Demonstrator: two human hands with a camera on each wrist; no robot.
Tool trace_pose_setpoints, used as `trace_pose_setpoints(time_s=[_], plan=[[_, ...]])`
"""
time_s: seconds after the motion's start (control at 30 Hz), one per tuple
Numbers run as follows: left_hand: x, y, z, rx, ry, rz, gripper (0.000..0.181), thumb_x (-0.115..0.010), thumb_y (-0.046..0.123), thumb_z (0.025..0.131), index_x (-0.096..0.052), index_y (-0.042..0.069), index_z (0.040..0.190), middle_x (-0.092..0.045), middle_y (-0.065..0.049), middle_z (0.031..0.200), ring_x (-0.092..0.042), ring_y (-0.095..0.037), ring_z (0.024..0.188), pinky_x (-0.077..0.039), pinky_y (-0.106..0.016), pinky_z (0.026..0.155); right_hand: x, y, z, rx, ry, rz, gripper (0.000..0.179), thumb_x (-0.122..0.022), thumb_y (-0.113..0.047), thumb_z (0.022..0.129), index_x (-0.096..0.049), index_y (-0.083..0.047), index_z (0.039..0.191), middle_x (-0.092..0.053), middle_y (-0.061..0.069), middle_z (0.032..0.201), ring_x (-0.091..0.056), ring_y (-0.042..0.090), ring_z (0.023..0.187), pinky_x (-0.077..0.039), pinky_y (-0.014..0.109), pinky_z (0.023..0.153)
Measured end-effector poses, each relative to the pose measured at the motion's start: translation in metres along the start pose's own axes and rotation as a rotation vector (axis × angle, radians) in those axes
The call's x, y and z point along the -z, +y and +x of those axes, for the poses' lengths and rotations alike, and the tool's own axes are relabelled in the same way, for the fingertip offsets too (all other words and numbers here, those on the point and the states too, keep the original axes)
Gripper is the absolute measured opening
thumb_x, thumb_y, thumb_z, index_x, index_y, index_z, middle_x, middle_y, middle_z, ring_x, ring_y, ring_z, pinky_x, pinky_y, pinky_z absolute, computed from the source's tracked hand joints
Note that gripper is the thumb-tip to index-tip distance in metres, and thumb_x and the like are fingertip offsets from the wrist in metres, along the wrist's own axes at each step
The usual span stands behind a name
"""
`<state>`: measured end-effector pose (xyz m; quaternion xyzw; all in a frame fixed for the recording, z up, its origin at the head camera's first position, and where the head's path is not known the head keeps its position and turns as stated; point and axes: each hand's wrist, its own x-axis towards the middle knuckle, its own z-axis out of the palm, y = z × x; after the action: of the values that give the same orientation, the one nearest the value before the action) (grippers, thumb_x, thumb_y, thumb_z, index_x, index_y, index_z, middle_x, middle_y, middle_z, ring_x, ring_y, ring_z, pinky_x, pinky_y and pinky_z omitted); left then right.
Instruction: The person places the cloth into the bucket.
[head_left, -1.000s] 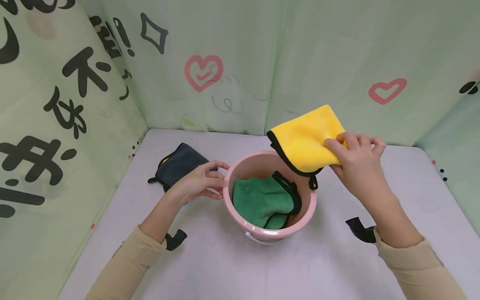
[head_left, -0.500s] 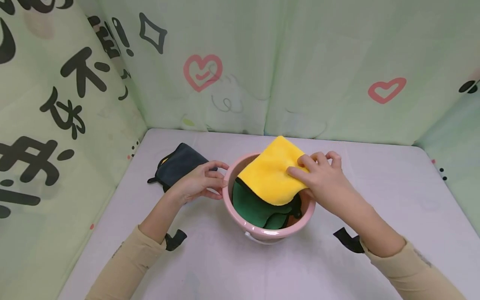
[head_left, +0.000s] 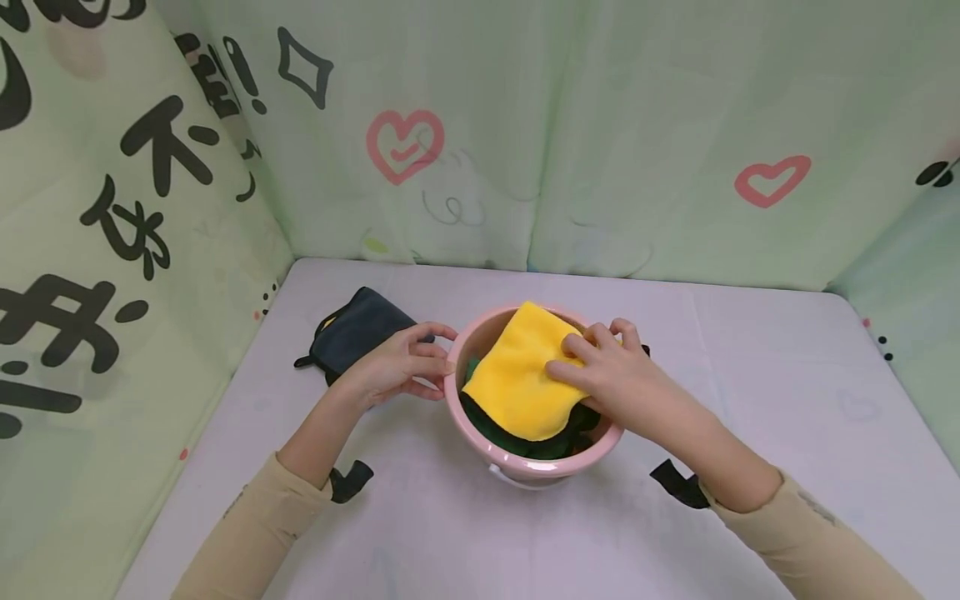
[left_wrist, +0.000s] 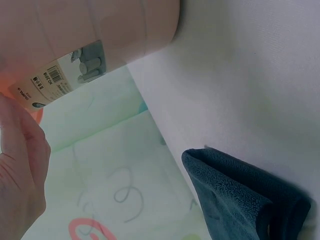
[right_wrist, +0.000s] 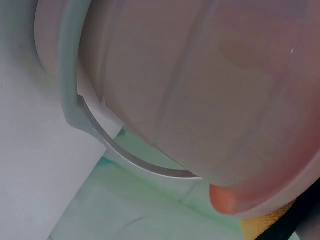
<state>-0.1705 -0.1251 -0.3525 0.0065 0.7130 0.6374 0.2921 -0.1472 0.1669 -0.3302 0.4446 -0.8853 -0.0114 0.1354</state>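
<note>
A pink bucket (head_left: 491, 454) stands on the table, a darker green towel partly showing under the yellow one inside it. My left hand (head_left: 397, 367) holds the bucket's rim at its left side, fingertips right at the edge. With my right hand (head_left: 618, 375) I pinch the yellow towel (head_left: 525, 375), which has a black border. That towel lies slanted in the bucket's mouth, covering most of the green towel. In the right wrist view, a bit of the yellow towel (right_wrist: 262, 226) pokes past the rim; the hand itself is mostly hidden there.
A folded dark blue-grey towel (head_left: 363, 329) with black edging lies left of the bucket, behind my left hand. The bucket's white handle (head_left: 517, 477) hangs down in front. Light green printed curtains (head_left: 600, 150) enclose the white-covered table (head_left: 750, 375) at the back and sides.
My right hand has brought the yellow towel leftward and down, from above the bucket's right rim into its mouth over the green towel. The left hand has stayed at the rim.
</note>
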Motion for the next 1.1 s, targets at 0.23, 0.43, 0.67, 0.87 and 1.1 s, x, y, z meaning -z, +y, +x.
trace_pose_setpoints(time_s=[0.23, 0.43, 0.67, 0.87, 1.1], plan=[[-0.001, 0.001, 0.0, 0.023, 0.018, 0.007, 0.052, -0.067, 0.011, 0.081, -0.043, 0.014, 0.127, -0.063, -0.01, 0.092, -0.065, -0.023, 0.073, -0.055, -0.036, 0.072, -0.008, -0.006, 0.011, 0.048, -0.065, 0.002, 0.028, -0.071, -0.017, 0.079, -0.055, -0.025, 0.101, -0.047, 0.004, 0.093, -0.045, 0.028, 0.085, -0.033, 0.049, 0.078], [-0.001, 0.001, 0.0, 0.021, 0.009, 0.003, 0.052, -0.066, 0.01, 0.082, -0.042, 0.013, 0.128, -0.062, -0.01, 0.09, -0.064, -0.022, 0.072, -0.055, -0.036, 0.071, -0.011, -0.01, 0.02, 0.033, -0.169, 0.042, 0.031, -0.071, -0.022, 0.08, -0.056, -0.027, 0.107, -0.049, 0.004, 0.097, -0.043, 0.027, 0.089, -0.033, 0.048, 0.079], [-0.001, 0.002, 0.0, 0.02, -0.001, 0.004, 0.052, -0.065, 0.009, 0.082, -0.041, 0.013, 0.128, -0.063, -0.009, 0.09, -0.064, -0.022, 0.072, -0.055, -0.035, 0.071, -0.021, -0.013, 0.028, 0.048, -0.254, 0.091, 0.031, -0.067, -0.02, 0.083, -0.056, -0.026, 0.112, -0.048, 0.006, 0.101, -0.044, 0.029, 0.091, -0.033, 0.048, 0.083], [-0.001, 0.002, 0.0, 0.018, -0.001, 0.003, 0.052, -0.066, 0.009, 0.082, -0.041, 0.013, 0.128, -0.063, -0.008, 0.09, -0.064, -0.022, 0.072, -0.055, -0.036, 0.071, -0.025, -0.014, 0.031, 0.049, -0.301, 0.094, 0.029, -0.063, -0.018, 0.085, -0.056, -0.025, 0.113, -0.047, 0.007, 0.103, -0.044, 0.029, 0.092, -0.032, 0.045, 0.082], [0.0, 0.001, 0.001, 0.016, -0.005, -0.004, 0.052, -0.065, 0.009, 0.082, -0.041, 0.013, 0.128, -0.062, -0.011, 0.092, -0.064, -0.022, 0.072, -0.055, -0.035, 0.071, -0.028, -0.015, 0.032, 0.044, -0.365, 0.053, 0.031, -0.06, -0.02, 0.088, -0.054, -0.025, 0.117, -0.046, 0.009, 0.105, -0.043, 0.029, 0.093, -0.032, 0.044, 0.081]])
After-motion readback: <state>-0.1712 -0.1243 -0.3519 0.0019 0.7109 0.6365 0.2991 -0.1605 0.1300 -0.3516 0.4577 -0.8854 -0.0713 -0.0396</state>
